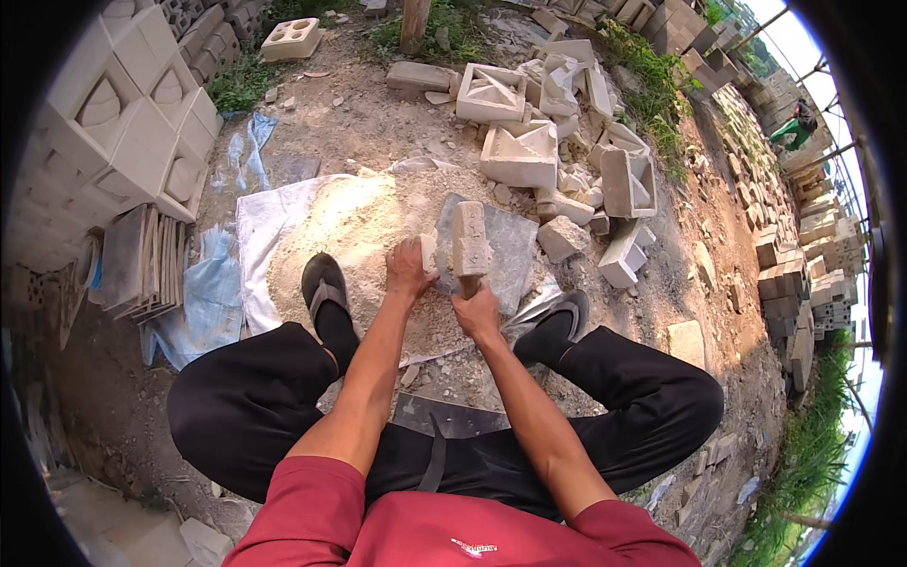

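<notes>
My right hand [477, 313] is closed around the short handle of a mallet [470, 239] with a thick, dusty, block-shaped head. The head is over a flat grey slab [512, 255] on the ground between my feet. Just left of it, my left hand [408, 271] grips a small pale chunk of block [428, 251] at the slab's left edge; my fingers partly hide it. Beside that hand spreads a heap of pale crushed grit [335, 227], lying on a white sheet [253, 241].
Broken pale blocks [520, 156] lie piled beyond the slab to the right. At left stand stacked patterned blocks [142, 123] and a row of thin boards [146, 260], with blue plastic sheeting [213, 293] alongside. A person in green [794, 128] is far off at right.
</notes>
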### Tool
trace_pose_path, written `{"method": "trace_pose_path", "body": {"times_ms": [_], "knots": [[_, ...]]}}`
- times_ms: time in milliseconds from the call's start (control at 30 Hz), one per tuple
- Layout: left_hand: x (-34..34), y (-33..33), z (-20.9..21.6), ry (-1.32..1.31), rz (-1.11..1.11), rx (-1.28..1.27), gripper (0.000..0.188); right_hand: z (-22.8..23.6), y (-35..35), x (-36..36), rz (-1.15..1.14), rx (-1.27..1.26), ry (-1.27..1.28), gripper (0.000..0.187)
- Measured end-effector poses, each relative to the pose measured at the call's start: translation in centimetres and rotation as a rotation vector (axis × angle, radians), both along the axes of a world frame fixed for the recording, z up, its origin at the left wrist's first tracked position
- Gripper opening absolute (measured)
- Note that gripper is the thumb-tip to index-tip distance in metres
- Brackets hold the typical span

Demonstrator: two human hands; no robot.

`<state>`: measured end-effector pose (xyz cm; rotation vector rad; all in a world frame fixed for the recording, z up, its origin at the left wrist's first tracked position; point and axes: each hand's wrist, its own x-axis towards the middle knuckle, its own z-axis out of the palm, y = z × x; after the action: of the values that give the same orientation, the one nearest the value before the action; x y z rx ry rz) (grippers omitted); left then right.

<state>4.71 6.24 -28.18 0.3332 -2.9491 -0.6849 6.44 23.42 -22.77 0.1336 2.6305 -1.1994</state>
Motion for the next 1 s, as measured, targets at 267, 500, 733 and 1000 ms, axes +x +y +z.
{"method": "trace_pose_path", "body": {"times_ms": [267,500,733,1000], "knots": [[0.0,-0.6,1.3,-0.193,0.022,-0.031,0.087,-2.5,0.5,-1.1,0.178,0.139,-0.109,0.056],[0.4,-1.0,0.9,-0.241,0.057,-0.004,0.088,1.9,-1.5,-0.7,0.024,-0.040,0.091,0.046],[0.0,-0.4,1.1,-0.171,0.074,-0.032,0.085,-0.7,1.0,-2.8,0.171,0.124,-0.105,0.048],[0.6,-0.8,1.0,-0.182,0.091,-0.035,0.081,2.4,-1.3,-0.1,0.066,-0.007,0.031,0.051]]}}
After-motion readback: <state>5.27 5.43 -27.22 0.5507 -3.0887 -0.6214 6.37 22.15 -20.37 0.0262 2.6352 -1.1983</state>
